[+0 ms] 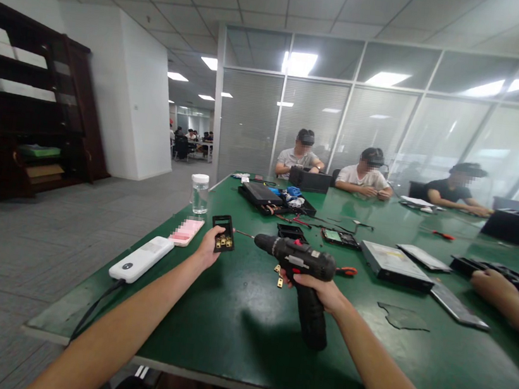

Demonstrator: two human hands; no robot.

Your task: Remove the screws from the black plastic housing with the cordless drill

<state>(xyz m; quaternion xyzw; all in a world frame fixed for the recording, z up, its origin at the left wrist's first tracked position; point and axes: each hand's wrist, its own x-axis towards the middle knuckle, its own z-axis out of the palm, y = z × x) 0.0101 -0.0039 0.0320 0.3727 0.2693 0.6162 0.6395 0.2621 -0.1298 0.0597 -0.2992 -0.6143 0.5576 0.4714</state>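
My left hand (210, 247) grips a small black plastic housing (224, 220) with brass-coloured metal pieces in its lower half. In my right hand (318, 290) is a black cordless drill (301, 259), its long bit pointing left. The bit's tip is close to the right side of the housing; whether it touches, I cannot tell. Small brass pieces (280, 281) lie on the green table (221, 336) below the drill. Behind the drill's chuck sits another black plastic part (290, 232). An orange-and-black handled tool (346, 271) lies behind the drill, partly hidden.
Left of my hand are a white power bank (142, 260) with a cable, a pink phone (186, 232) and a clear jar (199, 194). Rightward lie a circuit board (340, 238), a metal drive (396, 265) and a broken dark sheet (402, 317). A co-worker's hand (493, 286) is at far right.
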